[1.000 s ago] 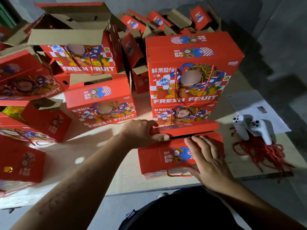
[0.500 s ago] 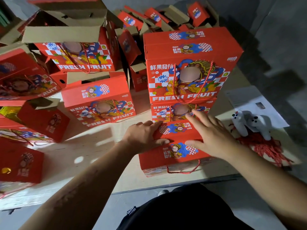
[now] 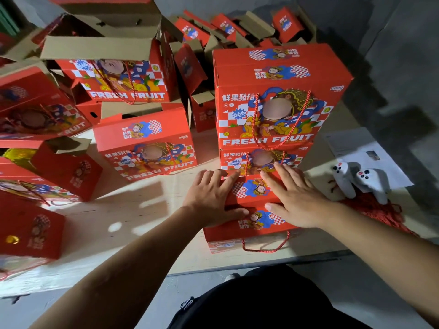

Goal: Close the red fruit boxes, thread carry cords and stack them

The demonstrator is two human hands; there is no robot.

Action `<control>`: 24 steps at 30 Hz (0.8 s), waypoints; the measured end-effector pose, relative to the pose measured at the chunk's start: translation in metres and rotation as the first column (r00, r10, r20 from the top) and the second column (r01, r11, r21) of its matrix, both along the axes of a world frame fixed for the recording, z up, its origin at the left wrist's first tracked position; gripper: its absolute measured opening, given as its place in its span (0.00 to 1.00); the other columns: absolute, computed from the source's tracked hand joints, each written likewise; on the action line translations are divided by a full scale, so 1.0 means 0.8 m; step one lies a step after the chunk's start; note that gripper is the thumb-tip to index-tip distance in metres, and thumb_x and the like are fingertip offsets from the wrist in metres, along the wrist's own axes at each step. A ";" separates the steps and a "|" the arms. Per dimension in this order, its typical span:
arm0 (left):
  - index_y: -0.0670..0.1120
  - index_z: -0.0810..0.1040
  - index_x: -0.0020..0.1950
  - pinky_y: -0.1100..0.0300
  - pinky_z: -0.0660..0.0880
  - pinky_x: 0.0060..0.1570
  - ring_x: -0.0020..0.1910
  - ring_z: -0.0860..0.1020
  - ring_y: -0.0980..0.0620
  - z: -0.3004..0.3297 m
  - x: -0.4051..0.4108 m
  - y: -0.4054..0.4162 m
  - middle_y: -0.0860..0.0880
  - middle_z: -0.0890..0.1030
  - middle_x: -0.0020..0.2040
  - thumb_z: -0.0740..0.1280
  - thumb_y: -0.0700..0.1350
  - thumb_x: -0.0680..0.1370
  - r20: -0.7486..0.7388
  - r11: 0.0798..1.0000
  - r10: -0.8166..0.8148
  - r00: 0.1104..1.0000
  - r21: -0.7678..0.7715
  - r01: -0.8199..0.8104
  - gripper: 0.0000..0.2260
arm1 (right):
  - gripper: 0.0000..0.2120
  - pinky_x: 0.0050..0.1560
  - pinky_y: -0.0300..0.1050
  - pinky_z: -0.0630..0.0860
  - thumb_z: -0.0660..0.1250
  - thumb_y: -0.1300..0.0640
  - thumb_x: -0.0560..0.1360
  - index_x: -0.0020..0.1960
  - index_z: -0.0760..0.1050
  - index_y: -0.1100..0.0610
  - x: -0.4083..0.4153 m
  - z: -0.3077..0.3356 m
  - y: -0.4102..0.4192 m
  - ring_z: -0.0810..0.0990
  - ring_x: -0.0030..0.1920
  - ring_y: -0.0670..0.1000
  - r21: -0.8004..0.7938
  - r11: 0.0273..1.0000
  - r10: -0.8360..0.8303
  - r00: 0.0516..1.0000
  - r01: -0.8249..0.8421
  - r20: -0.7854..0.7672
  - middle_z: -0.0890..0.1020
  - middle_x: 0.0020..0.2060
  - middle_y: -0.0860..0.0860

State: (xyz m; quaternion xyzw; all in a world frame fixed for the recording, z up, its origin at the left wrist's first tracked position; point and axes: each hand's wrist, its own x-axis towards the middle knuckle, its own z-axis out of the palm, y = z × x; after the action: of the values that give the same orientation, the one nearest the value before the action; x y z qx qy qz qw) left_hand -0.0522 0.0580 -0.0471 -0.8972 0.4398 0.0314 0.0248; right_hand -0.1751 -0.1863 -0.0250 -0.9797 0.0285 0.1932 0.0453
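Note:
A red fruit box (image 3: 251, 224) lies near the table's front edge with its top flaps folded down. My left hand (image 3: 211, 198) presses flat on its left side, fingers straight. On the box's right half my right hand (image 3: 294, 200) lies spread flat. A red carry cord (image 3: 266, 248) loops out of the box's front face. Directly behind stands a stack of closed red boxes (image 3: 273, 110) with cords hanging down their fronts. One more closed box (image 3: 145, 143) stands to the left.
Several open and half-folded red boxes (image 3: 107, 67) crowd the left and back of the wooden table (image 3: 142, 210). Two white controllers (image 3: 361, 181) lie on a heap of red cords (image 3: 380, 210) at the right, beside a sheet of paper (image 3: 363, 150).
My right hand left the box's front flap, moved up onto the lid and now lies flat there. The raised lid flap has gone down. My left hand opened out flatter.

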 end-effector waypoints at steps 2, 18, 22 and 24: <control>0.55 0.56 0.84 0.47 0.69 0.67 0.67 0.75 0.43 0.005 0.006 0.003 0.48 0.73 0.72 0.47 0.83 0.72 -0.079 0.999 0.004 0.997 -0.039 -0.007 0.48 | 0.37 0.81 0.59 0.48 0.50 0.30 0.80 0.82 0.36 0.38 0.005 0.014 -0.008 0.41 0.82 0.54 0.003 1.000 0.022 0.999 -0.022 0.029 0.43 0.83 0.50; 0.53 0.57 0.82 0.46 0.70 0.65 0.65 0.75 0.43 -0.002 -0.010 0.004 0.48 0.74 0.71 0.43 0.84 0.71 -0.031 0.998 0.014 0.999 -0.053 -0.016 0.49 | 0.47 0.77 0.61 0.34 0.45 0.17 0.69 0.76 0.23 0.34 -0.007 -0.009 0.011 0.23 0.77 0.53 0.062 0.996 -0.058 0.998 0.058 0.007 0.19 0.74 0.44; 0.55 0.58 0.82 0.48 0.72 0.62 0.65 0.77 0.42 0.010 -0.002 0.009 0.48 0.76 0.70 0.45 0.81 0.73 -0.099 0.998 0.037 0.994 -0.056 -0.042 0.45 | 0.48 0.79 0.65 0.41 0.54 0.22 0.73 0.79 0.28 0.35 -0.025 0.019 0.031 0.27 0.79 0.53 0.167 0.965 -0.228 0.963 0.203 0.145 0.25 0.78 0.43; 0.56 0.61 0.81 0.49 0.73 0.62 0.65 0.78 0.42 0.021 0.000 0.019 0.49 0.77 0.70 0.47 0.80 0.73 -0.176 0.986 0.113 0.978 -0.098 -0.131 0.43 | 0.49 0.77 0.65 0.50 0.66 0.30 0.74 0.82 0.38 0.40 -0.050 0.019 0.057 0.42 0.82 0.57 0.393 0.786 -0.607 0.718 0.478 0.341 0.39 0.83 0.51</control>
State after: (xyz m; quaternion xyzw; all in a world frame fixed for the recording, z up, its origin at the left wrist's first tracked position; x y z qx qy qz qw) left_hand -0.0519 0.0735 -0.0307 -0.9166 0.3855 0.0849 -0.0638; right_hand -0.2147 -0.1410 -0.0100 -0.9275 0.2788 -0.0591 0.2419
